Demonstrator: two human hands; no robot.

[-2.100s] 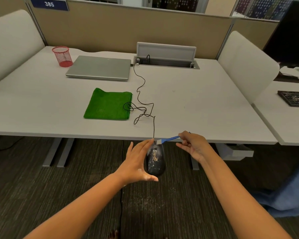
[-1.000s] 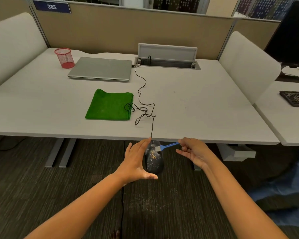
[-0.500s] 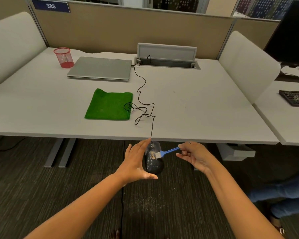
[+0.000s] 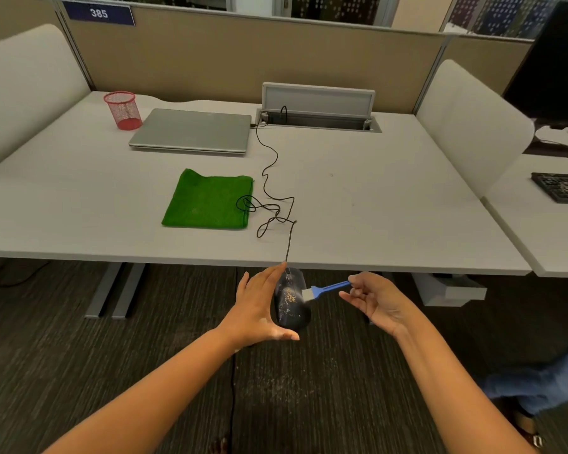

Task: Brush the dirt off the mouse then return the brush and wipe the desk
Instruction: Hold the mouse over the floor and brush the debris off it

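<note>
L hand (image 4: 259, 309) cradles mouse (image 4: 291, 303), its left side hidden, R hand (image 4: 374, 299) pinches brush (image 4: 325, 289)

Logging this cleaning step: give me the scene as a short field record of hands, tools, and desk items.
left hand: grips the black mouse, held off the desk's front edge over the carpet
right hand: pinches the blue brush, bristles on the mouse
dirt: tan specks on the mouse top
mouse cable: runs across the desk, looped beside the green cloth
also on desk: closed laptop, red mesh cup
</note>
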